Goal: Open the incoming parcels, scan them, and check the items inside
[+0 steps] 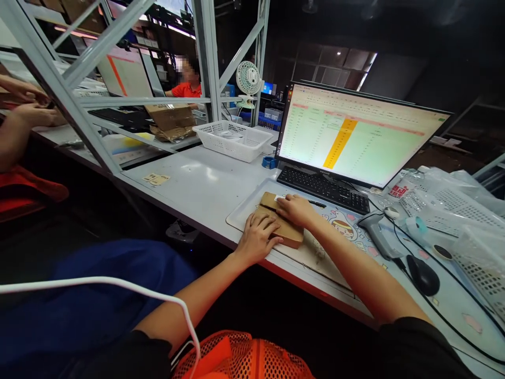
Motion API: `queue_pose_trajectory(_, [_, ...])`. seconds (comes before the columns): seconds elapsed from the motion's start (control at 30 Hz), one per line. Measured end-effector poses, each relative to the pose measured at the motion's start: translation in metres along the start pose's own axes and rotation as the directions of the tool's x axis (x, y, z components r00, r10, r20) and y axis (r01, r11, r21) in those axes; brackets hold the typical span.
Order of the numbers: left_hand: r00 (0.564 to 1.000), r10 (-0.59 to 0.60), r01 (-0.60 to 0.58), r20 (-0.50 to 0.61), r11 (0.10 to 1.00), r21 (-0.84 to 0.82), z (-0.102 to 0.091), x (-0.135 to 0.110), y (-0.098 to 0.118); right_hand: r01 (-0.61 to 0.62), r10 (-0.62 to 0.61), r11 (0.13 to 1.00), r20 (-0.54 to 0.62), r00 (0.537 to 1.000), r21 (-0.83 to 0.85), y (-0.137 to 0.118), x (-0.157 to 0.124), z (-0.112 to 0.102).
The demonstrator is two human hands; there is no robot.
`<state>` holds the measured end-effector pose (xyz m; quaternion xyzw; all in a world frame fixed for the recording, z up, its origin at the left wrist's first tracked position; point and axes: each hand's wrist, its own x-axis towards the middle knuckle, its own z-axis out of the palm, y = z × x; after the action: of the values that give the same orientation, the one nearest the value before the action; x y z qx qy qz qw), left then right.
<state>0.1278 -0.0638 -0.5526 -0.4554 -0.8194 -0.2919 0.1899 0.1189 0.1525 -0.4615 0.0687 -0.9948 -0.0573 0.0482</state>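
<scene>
A small brown cardboard box lies on the desk mat near the front edge. My left hand holds its left side, fingers bent across the top and thumb reaching along the near edge. On the far part of the top rests my right hand, its fingers curled down against the cardboard. A bit of white, perhaps a label, shows at the right fingertips; its underside is hidden. A dark line or gap crosses the box between the hands. Just beyond the right hand lies a black pen.
Behind the box stand a keyboard and a monitor. To the right are a scanner, a mouse and cables. A white basket and blue tape roll sit farther back. Another person's hands show at left.
</scene>
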Motion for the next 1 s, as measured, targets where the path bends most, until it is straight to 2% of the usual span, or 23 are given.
queue_pose_trajectory(0.07, [0.999,0.024,-0.025,-0.022,1.0,-0.009,0.0,-0.002,0.0,-0.125,0.124,0.991,-0.049,0.991,-0.036,0.008,0.002,-0.013])
queue_pose_trajectory(0.17, [0.998,0.041,-0.042,-0.045,0.999,-0.025,0.0,-0.004,-0.001,-0.357,0.357,0.934,-0.094,0.929,0.022,0.024,0.013,-0.02])
queue_pose_trajectory(0.3, [0.996,0.068,-0.07,-0.049,0.997,-0.03,0.001,-0.008,-0.002,-0.498,0.519,0.849,-0.098,0.849,0.177,0.036,0.03,0.007])
queue_pose_trajectory(0.4, [0.995,0.098,-0.099,-0.022,0.994,-0.04,-0.003,-0.01,-0.004,-0.523,0.548,0.822,-0.06,0.835,0.228,0.039,0.036,0.032])
queue_pose_trajectory(0.5, [0.994,0.087,-0.086,0.071,0.996,-0.025,-0.015,0.003,-0.005,-0.523,0.558,0.807,-0.064,0.827,0.274,0.042,0.037,0.044])
queue_pose_trajectory(0.63, [0.973,-0.027,-0.002,0.229,0.992,0.128,-0.028,0.05,-0.003,-0.523,0.577,0.792,-0.105,0.81,0.315,0.043,0.036,0.045])
queue_pose_trajectory(0.7, [0.951,-0.086,0.023,0.297,0.978,0.209,-0.026,0.074,-0.002,-0.514,0.578,0.791,-0.131,0.806,0.331,0.043,0.035,0.045])
queue_pose_trajectory(0.8, [0.929,-0.084,-0.012,0.36,0.967,0.255,-0.017,0.096,0.001,-0.503,0.581,0.789,-0.161,0.798,0.353,0.043,0.035,0.046])
queue_pose_trajectory(0.9, [0.935,-0.091,-0.006,0.343,0.962,0.273,-0.013,0.103,0.003,-0.495,0.585,0.785,-0.184,0.79,0.373,0.043,0.035,0.048])
queue_pose_trajectory(1.0, [0.982,-0.106,0.048,0.159,0.942,0.331,-0.025,0.098,0.009,-0.494,0.596,0.776,-0.201,0.778,0.391,0.042,0.036,0.048])
